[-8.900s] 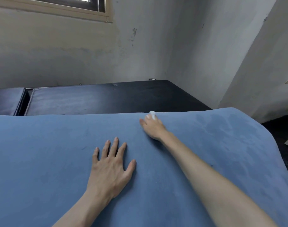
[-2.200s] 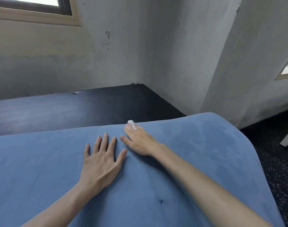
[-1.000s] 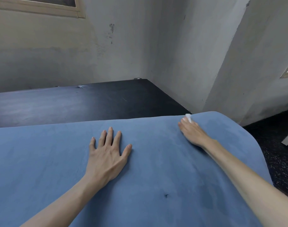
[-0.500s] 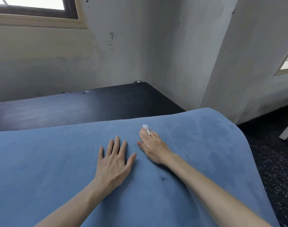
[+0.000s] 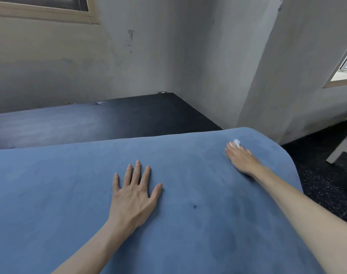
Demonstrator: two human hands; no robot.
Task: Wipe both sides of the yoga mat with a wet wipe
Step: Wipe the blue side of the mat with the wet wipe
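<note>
A blue yoga mat (image 5: 69,194) fills the lower part of the head view, and its far edge and rounded right corner show. My left hand (image 5: 133,196) lies flat on the mat's middle with fingers spread. My right hand (image 5: 241,160) is stretched out near the far right corner, its straight fingers pressing a white wet wipe (image 5: 236,142) against the mat. Only a small tuft of the wipe shows past the fingertips. Darker damp patches (image 5: 228,204) mark the mat between the two hands.
A black padded surface (image 5: 109,119) lies beyond the mat, running into the corner of grey walls. Dark speckled floor (image 5: 326,175) is on the right, with a pale furniture leg (image 5: 344,149) at the right edge. A small dark mark (image 5: 195,206) sits on the mat.
My right hand has swept the wipe to the right, from beside my left hand out toward the mat's far right corner. My left hand stays flat in place.
</note>
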